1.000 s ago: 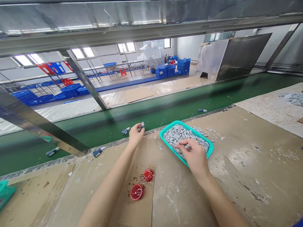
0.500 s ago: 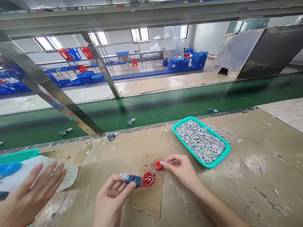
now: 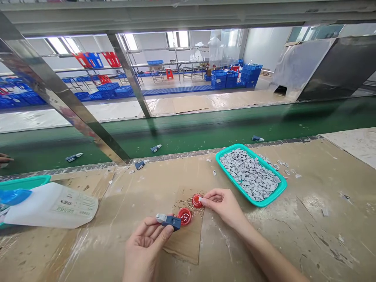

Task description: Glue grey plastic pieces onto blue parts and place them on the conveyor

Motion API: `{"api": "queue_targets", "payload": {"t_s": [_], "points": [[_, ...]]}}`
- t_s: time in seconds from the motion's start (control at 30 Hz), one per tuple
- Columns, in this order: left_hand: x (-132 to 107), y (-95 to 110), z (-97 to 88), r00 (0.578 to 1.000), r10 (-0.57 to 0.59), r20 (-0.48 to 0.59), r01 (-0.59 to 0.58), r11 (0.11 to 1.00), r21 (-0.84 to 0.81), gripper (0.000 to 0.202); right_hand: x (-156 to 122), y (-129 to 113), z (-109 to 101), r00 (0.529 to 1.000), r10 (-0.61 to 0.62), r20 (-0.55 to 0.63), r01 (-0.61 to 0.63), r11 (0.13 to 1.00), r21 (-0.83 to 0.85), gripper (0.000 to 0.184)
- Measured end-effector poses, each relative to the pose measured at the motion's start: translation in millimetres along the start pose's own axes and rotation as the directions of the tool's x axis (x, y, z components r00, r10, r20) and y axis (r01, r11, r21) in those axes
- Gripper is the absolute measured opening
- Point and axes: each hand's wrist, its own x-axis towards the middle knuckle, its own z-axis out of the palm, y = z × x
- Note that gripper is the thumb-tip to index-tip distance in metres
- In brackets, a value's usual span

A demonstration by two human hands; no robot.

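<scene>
My left hand [image 3: 145,244] holds a dark blue plastic part with a pale grey tip [image 3: 169,221] between thumb and fingers, tilted beside a red cap [image 3: 185,216] with shiny liquid in it. Fingers pinched, my right hand [image 3: 221,203] has a small pale grey piece [image 3: 200,199] at its fingertips, at the edge of a second red cap [image 3: 196,201]. Both caps rest on a cardboard piece [image 3: 188,246] strewn with crumbs. To the right, a green basket [image 3: 225,175] is full of small grey plastic pieces [image 3: 249,174].
A white bottle [image 3: 58,205] lies across another green basket [image 3: 28,181] at left. Blue-grey parts lie on the green conveyor belt [image 3: 188,135] and one part [image 3: 141,164] at its edge. A metal post [image 3: 96,137] slants down. Another person's hand [image 3: 5,158] shows far left.
The other person's hand has left the bottle and a hand now shows over the belt at far left. Parts on the belt have shifted left. My hands keep nearly the same pose.
</scene>
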Motion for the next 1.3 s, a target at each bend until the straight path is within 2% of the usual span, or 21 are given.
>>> {"api": "queue_targets", "payload": {"t_s": [0.1, 0.3, 0.5, 0.63, 0.8, 0.93, 1.1, 1.2, 1.3], "points": [[2, -3, 2.2, 1.0, 0.012, 0.004, -0.012, 1.0, 0.001, 0.032, -1, 0, -2, 1.0, 0.023, 0.01, -0.023, 0.999, 0.024, 0.033], [0, -9, 17.2, 0.996, 0.074, -0.047, -0.075, 0.997, -0.029, 0.031, -9, -14, -8, 0.984, 0.113, 0.141, -0.137, 0.974, 0.181, 0.033], [-2, -12, 31.1, 0.999, 0.044, 0.024, -0.044, 0.999, 0.001, 0.03, -20, -28, -9, 0.964, 0.092, 0.25, -0.17, 0.934, 0.315, 0.028], [-7, -13, 38.9, 0.997, 0.082, 0.01, -0.082, 0.997, -0.002, 0.028, -25, -27, -5, 0.945, 0.073, 0.318, -0.179, 0.93, 0.32, 0.025], [-12, -12, 45.4, 0.996, 0.088, 0.009, -0.088, 0.996, 0.001, 0.025, -25, -25, -3, 0.939, 0.057, 0.34, -0.155, 0.95, 0.269, 0.025], [-13, -10, 46.2, 0.997, 0.074, 0.009, -0.074, 0.997, 0.018, 0.023, -24, -21, -3, 0.937, 0.066, 0.342, -0.151, 0.962, 0.226, 0.028], [-14, -11, 47.1, 0.997, 0.077, 0.026, -0.078, 0.996, 0.031, 0.018, -26, -16, -3, 0.902, 0.113, 0.417, -0.207, 0.96, 0.189, 0.031], [-16, -12, 46.7, 0.995, 0.088, 0.049, -0.089, 0.996, 0.027, 0.016, -27, -16, -2, 0.888, 0.087, 0.452, -0.199, 0.958, 0.206, 0.032], [-14, -14, 45.6, 0.992, 0.112, 0.062, -0.114, 0.993, 0.039, 0.021, -27, -17, 0, 0.899, 0.071, 0.432, -0.188, 0.953, 0.236, 0.032]]}}
